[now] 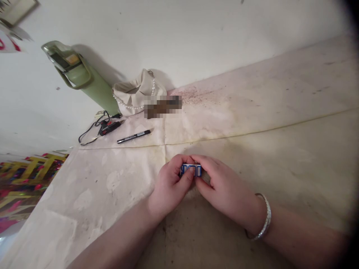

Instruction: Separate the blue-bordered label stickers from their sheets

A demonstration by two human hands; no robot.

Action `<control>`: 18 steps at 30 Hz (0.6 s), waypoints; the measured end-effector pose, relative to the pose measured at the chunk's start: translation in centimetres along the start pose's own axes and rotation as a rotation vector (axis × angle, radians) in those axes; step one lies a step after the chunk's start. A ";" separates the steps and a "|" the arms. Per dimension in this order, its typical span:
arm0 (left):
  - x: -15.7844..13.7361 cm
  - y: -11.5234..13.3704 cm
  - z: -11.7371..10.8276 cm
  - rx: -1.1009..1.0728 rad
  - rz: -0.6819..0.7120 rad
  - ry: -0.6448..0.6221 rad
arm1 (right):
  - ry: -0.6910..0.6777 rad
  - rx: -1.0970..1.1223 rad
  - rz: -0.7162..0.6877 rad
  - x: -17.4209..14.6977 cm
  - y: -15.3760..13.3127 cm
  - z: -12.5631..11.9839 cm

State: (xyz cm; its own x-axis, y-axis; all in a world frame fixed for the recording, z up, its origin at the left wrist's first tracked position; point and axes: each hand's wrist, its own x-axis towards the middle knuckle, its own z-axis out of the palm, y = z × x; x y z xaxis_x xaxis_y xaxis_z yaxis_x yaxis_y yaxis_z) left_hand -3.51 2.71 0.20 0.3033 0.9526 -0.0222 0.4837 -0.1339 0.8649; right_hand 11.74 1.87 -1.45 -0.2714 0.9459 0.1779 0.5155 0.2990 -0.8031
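Between my two hands is a small blue-and-white box-shaped item (199, 170) with blue-outlined panels on its face; its exact kind does not show. My left hand (174, 183) is closed on its left end, the thumb pressed across the front. The fingers of my right hand (224, 183) pinch the right end. My fingers cover much of the item. Both hands are low over the cloth-covered table (126, 179), and a silver bangle (265, 216) circles my right wrist.
Beyond my hands lies a black pen (134, 136). Behind it are a black corded tool (109, 127), a green bottle (92, 86) and a cream bag (134, 89) with a pearl strap. A blurred-out brown object (162, 107) sits beside the bag. The wall (196, 37) rises behind.
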 end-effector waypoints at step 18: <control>0.0 -0.1 -0.1 0.025 0.007 -0.015 | -0.002 0.000 0.002 -0.1 0.1 0.1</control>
State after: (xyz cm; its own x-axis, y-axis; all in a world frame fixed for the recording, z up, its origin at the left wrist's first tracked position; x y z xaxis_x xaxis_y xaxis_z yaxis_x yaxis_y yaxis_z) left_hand -3.59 2.76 0.19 0.3194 0.9473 -0.0239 0.5022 -0.1478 0.8520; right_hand 11.76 1.82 -1.58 -0.2720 0.9463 0.1748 0.5159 0.2967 -0.8037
